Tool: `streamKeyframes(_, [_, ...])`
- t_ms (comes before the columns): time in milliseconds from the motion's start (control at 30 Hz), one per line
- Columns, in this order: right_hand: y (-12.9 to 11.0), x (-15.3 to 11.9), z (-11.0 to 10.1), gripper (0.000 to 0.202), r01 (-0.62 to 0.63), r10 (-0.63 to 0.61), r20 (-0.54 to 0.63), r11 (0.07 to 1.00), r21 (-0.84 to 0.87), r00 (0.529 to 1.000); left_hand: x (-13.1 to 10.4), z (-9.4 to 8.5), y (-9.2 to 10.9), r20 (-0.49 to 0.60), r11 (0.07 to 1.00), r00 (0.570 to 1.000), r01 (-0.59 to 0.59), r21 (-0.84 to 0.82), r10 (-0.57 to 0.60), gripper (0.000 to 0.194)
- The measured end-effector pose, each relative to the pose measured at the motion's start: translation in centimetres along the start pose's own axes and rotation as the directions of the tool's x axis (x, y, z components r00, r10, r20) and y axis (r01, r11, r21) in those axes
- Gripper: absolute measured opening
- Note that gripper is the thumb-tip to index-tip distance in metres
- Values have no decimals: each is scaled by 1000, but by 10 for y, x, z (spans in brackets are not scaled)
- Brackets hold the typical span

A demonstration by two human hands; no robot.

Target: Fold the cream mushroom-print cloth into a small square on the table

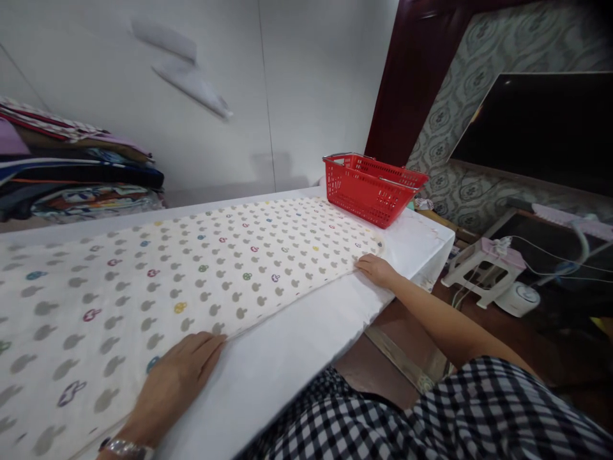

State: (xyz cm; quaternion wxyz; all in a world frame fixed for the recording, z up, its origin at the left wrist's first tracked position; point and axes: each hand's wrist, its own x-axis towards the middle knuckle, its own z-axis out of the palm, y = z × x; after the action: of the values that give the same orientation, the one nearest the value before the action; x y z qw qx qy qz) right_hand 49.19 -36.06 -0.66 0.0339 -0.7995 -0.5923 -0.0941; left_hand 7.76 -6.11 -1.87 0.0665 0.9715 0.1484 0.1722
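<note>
A long cream cloth printed with grey and coloured mushroom-like shapes lies spread across the white-covered table. My left hand, with a bracelet at the wrist, rests on its near edge at lower left, fingers together and pointing right; their tips are partly hidden, and whether they pinch the fabric is unclear. Further right, my right hand has its fingers at the cloth's near edge close to the right end, holding the edge there.
A red plastic basket stands at the table's far right end. Folded fabrics are stacked at far left. On the floor to the right are a stool and a white appliance. A dark screen hangs on the wall.
</note>
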Motion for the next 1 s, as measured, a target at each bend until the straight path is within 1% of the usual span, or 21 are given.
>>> streamKeyframes(167, [-3, 2, -3, 28, -9, 9, 13, 1000, -20, 1000, -1, 1, 0, 9, 1000, 1000, 20, -10, -20, 35])
streamKeyframes(300, [-3, -1, -2, 28, -11, 11, -4, 1000, -15, 1000, -2, 1, 0, 27, 999, 998, 48, -11, -48, 34])
streamKeyframes(500, [2, -4, 0, 27, 51, -51, -17, 999, 11, 999, -1, 1, -1, 19, 999, 999, 40, -18, -40, 34])
streamKeyframes(600, [5, -6, 0, 28, 71, -70, -41, 997, 20, 997, 0, 0, 0, 43, 999, 998, 45, -23, -44, 37])
streamKeyframes(733, [15, -11, 2, 29, 65, -66, -76, 998, -5, 995, 0, 0, 0, 53, 999, 998, 37, -16, -36, 38])
streamKeyframes(800, [23, -16, 4, 30, 43, -44, -86, 999, -14, 995, 0, 1, -1, 16, 1000, 1000, 11, -8, -10, 37])
streamKeyframes(867, [32, -21, 6, 30, -6, 5, -99, 1000, -7, 995, -1, 3, -2, -27, 1000, 999, -23, 4, 23, 35])
streamKeyframes(933, [41, -27, 8, 30, -93, 94, -121, 996, 19, 988, -1, 4, -3, -62, 998, 996, -58, 12, 59, 31])
streamKeyframes(1000, [48, -32, 9, 29, -197, 202, -138, 979, 49, 970, -1, 3, -2, -82, 996, 993, -86, 16, 87, 27])
